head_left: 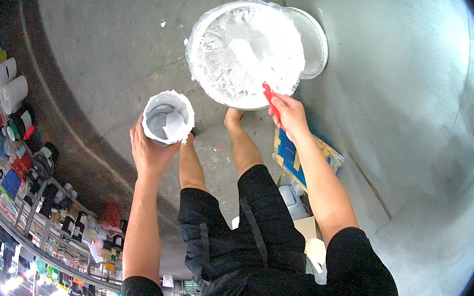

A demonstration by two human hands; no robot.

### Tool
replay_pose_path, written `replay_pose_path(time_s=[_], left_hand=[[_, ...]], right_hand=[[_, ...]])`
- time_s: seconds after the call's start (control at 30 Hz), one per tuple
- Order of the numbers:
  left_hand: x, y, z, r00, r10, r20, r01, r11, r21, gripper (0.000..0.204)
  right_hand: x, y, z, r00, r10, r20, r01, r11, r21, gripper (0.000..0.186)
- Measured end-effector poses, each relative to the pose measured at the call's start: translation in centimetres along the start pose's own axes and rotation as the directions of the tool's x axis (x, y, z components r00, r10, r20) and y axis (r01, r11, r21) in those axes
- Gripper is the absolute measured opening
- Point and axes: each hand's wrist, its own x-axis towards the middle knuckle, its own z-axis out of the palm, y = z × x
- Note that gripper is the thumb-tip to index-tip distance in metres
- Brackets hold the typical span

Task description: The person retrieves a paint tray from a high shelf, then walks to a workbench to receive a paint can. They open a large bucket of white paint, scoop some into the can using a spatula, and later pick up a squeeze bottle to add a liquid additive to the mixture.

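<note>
My left hand (154, 155) is wrapped round a white tub (149, 117) with a paste-smeared rim. A lump of white paste sits inside the tub. My right hand (291, 118) grips the red handle of a spatula (270, 98), whose white-coated blade reaches over a large round bucket (193, 65). White paste (227, 49) fills the bucket, with a ragged, scraped surface. Clear plastic film hangs about the bucket's rim. The tub is held to the left of the bucket and nearer to me.
A round translucent lid or container (318, 47) is partly behind the bucket. A blue panel with taped edges (289, 156) lies by my right forearm. Shelves (37, 231) crowded with bottles and tubs run along the left. White drips (163, 23) spot the grey floor.
</note>
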Motion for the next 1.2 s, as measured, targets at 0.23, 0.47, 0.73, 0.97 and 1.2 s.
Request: replay_pose_path(time_s=[0.23, 0.47, 0.73, 0.97, 1.2], left_hand=[[3.0, 2.6, 0.0, 0.978, 0.204, 0.031, -0.205, 0.978, 0.036, 0.106], [4.9, 6.5, 1.7, 0.909, 0.406, 0.092, -0.402, 0.914, -0.052, 0.108], [3.5, 9.7, 2.2, 0.965, 0.246, 0.086, -0.24, 0.968, -0.076, 0.1], [4.5, 6.8, 2.0, 0.977, 0.044, 0.209, 0.019, 0.956, -0.292, 0.103], [2.6, 4.0, 2.0, 0.974, -0.035, 0.224, 0.136, 0.882, -0.451, 0.094]], right_hand=[[-13.1, -6.8, -7.1, 0.993, -0.064, 0.095, 0.076, 0.989, -0.128, 0.033], [-18.6, -14.1, -6.1, 0.739, -0.584, 0.336, 0.56, 0.255, -0.788, 0.029], [-21.4, -14.8, 2.6, 0.716, -0.488, 0.499, 0.498, -0.144, -0.855, 0.032], [-25.8, -18.2, -5.3, 0.736, -0.505, 0.45, 0.531, 0.019, -0.847, 0.041], [-8.5, -14.5, -5.0, 0.864, -0.418, 0.28, 0.282, -0.059, -0.958, 0.027]])
